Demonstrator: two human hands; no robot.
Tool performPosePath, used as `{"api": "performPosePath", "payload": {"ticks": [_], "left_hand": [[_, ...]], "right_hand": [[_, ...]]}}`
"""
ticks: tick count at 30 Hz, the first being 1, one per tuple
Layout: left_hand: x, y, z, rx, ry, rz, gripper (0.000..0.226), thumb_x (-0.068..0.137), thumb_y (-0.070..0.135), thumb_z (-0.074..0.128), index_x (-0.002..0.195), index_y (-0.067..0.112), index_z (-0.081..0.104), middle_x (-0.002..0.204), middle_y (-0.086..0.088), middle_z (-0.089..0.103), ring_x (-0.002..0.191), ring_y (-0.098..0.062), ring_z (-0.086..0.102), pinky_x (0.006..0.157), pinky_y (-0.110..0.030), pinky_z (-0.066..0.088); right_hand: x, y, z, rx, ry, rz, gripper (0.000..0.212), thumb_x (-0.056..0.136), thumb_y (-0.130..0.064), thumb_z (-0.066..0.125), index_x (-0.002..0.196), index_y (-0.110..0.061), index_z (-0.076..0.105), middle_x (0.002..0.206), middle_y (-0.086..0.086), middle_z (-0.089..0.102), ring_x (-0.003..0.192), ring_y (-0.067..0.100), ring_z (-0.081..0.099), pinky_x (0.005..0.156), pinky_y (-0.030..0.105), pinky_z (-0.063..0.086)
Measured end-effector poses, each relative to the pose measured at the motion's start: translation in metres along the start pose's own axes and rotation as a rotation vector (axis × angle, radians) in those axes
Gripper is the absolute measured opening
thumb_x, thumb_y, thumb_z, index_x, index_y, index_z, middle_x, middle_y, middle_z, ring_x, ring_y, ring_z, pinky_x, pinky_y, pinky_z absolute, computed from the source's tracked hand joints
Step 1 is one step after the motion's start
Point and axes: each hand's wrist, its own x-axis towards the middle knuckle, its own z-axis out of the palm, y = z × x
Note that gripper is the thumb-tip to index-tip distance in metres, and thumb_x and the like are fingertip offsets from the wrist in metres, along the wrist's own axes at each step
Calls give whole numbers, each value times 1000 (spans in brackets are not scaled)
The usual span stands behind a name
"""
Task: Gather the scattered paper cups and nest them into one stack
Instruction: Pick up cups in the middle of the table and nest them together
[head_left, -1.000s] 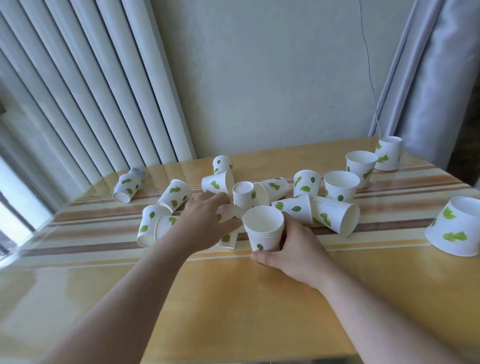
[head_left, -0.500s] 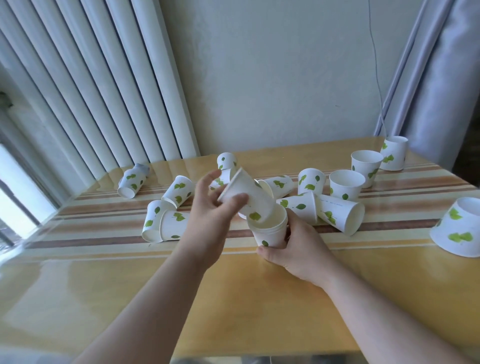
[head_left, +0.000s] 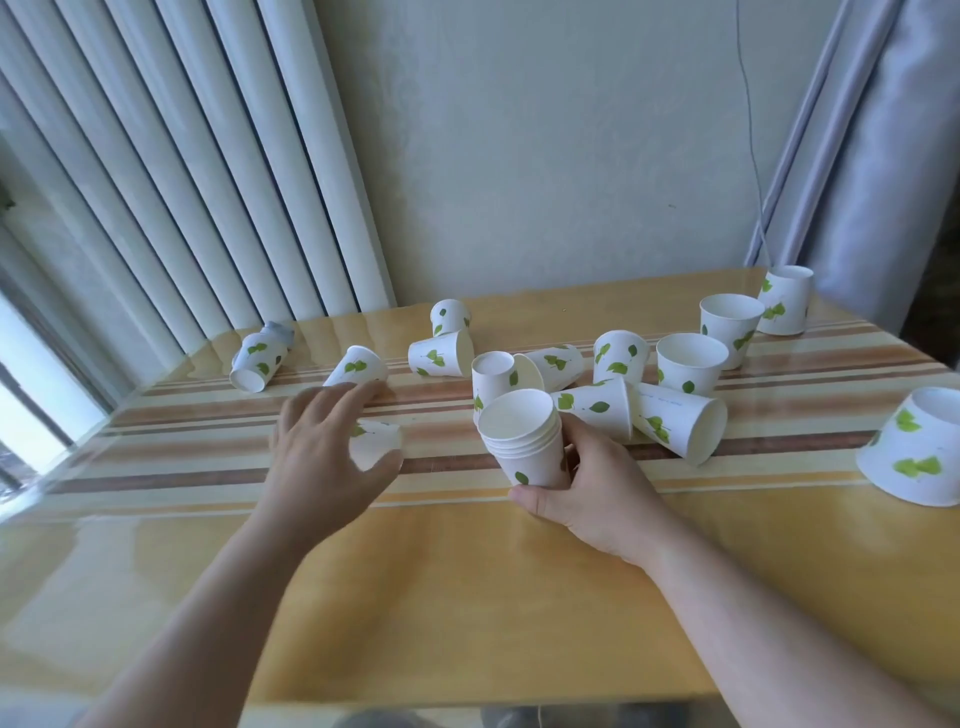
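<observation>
Right hand (head_left: 592, 493) clamped round the base of the nested stack (head_left: 524, 441), upright near the middle of the table (head_left: 467, 597); left hand (head_left: 322, 457) spread open, fingers apart, over a cup on its side (head_left: 376, 444) toward the left edge, not yet closed on it. Thin, light paper walls, tapered, rolled at the rim, white with green leaf prints, on a glossy striped surface: likely to crush under a hard pinch, to skid or roll away from a glancing touch, or to jam crooked on the stack if fed in tilted. Loose cups (head_left: 675, 421) crowded just behind the stack toward the far edge, easily knocked by an elbow or the stack itself.
</observation>
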Motion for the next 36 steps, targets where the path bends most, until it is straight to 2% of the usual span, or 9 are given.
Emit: {"api": "performPosePath", "payload": {"ticks": [4,10,14,18,20,22,25,33,36], "left_hand": [[-3,-37,-2,341,-220,-41,97,74,33,76,162,35,34,161,10,48,154,-40,23,116,-61,32],[-2,-26,5,218,-114,181,78,68,37,93,138,25,62,133,0,67,137,-37,56,105,-56,46],[-11,17,9,-395,-96,-19,65,75,33,91,128,36,53,129,11,61,110,-11,67,86,-29,56],[1,57,12,-1111,18,-369,59,73,56,79,116,24,55,125,-14,71,109,-33,74,91,-53,60],[8,74,10,-1246,23,-383,61,78,59,74,118,16,59,115,-9,74,102,-26,72,88,-48,57],[11,87,9,-1251,-10,-338,50,88,53,75,119,17,58,104,5,78,93,-14,72,83,-36,53],[10,96,13,-1119,-69,-250,52,84,50,80,124,28,55,118,-1,79,102,-14,76,82,-27,57],[15,97,15,-1054,-41,-176,61,73,36,77,126,50,51,128,-1,74,117,-29,72,97,-47,62],[20,98,13,-1005,-119,-156,68,75,28,75,137,43,50,126,2,76,111,-25,74,87,-41,64]], "right_hand": [[1,-1,1,-4,-4,0,53,75,-42,93,116,-42,58,102,-18,67,86,-8,59,73,22,47],[0,-2,1,-1,4,2,51,75,-41,93,110,-45,56,101,-18,68,86,-8,59,73,22,46],[-2,-2,1,0,7,9,50,74,-41,94,107,-46,56,100,-18,68,84,-6,61,73,23,47],[-1,-2,1,3,11,14,51,74,-41,94,110,-44,58,101,-17,68,87,2,62,74,24,48],[-1,-3,1,3,10,7,49,75,-40,93,106,-47,56,100,-19,67,85,-1,61,72,21,46],[-2,-3,1,6,10,3,49,75,-38,94,108,-47,57,100,-20,68,85,-2,61,72,21,45],[-2,-3,1,9,20,0,54,75,-40,94,117,-44,60,102,-19,71,91,-4,62,74,21,47],[0,-1,1,-2,16,3,60,73,-45,94,120,-47,57,109,-18,72,96,0,64,80,25,51],[0,-3,1,-8,8,-6,62,73,-45,94,121,-50,54,108,-20,70,95,-2,63,77,22,47]]}}
